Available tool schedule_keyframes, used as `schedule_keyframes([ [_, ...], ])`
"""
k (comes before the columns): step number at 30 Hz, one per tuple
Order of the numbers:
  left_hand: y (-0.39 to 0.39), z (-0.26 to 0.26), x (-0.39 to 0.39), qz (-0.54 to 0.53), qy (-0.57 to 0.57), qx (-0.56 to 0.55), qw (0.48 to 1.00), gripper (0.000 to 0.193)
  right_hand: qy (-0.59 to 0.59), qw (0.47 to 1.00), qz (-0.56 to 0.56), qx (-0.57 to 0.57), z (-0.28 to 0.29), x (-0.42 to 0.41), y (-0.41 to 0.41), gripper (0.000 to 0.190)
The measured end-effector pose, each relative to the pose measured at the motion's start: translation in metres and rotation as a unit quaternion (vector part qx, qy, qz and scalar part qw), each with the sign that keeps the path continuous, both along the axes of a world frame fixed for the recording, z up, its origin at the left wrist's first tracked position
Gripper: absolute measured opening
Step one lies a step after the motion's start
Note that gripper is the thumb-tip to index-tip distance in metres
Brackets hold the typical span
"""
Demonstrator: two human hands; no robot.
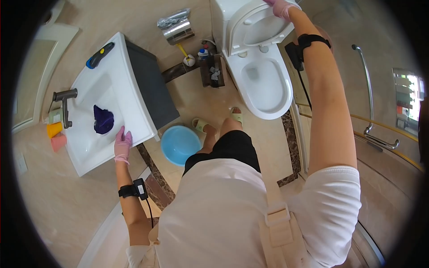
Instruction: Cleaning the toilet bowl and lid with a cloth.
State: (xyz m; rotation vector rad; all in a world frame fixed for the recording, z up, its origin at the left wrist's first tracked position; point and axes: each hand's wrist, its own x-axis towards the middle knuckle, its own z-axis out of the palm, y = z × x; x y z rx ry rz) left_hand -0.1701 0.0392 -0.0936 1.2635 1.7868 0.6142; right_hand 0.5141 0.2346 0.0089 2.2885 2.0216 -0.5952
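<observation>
My left hand (123, 146), in a pink glove, is at the near side of a white washbasin (132, 115), its thumb and fingers somewhat apart and holding nothing. A crumpled dark purple cloth (104, 120) lies in the bowl, just beyond my fingertips. Up at the top edge of the picture, my gloved right hand (281, 9) is at the upper edge of the raised toilet seat (234, 30). Its fingers are partly cut off, so whether they grip the edge cannot be told. Below the seat the white toilet bowl (264, 83) is exposed.
A grey faucet (65, 97) overhangs the basin, and a dark brush-like tool (102, 55) lies on its rim. Orange (54, 130) and pink cups (59, 142) stand behind. A blue tub (181, 144), a waste bin (212, 72) and a yellow-handled toilet brush (188, 59) are on the floor.
</observation>
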Motion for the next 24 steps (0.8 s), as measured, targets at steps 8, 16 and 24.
schedule_keyframes([
  [8,0.019,-0.005,0.046,0.042,0.320,0.012,0.946,0.066,0.030,0.987,0.149,0.048,-0.005,0.021,0.000,0.067],
  [16,0.021,0.014,0.079,0.056,0.344,-0.031,0.937,0.079,-0.010,0.990,0.140,0.007,0.012,0.026,0.008,0.061],
  [24,0.027,0.012,0.075,0.033,0.370,-0.056,0.927,0.077,0.025,0.988,0.117,0.096,-0.006,0.055,-0.008,0.072],
])
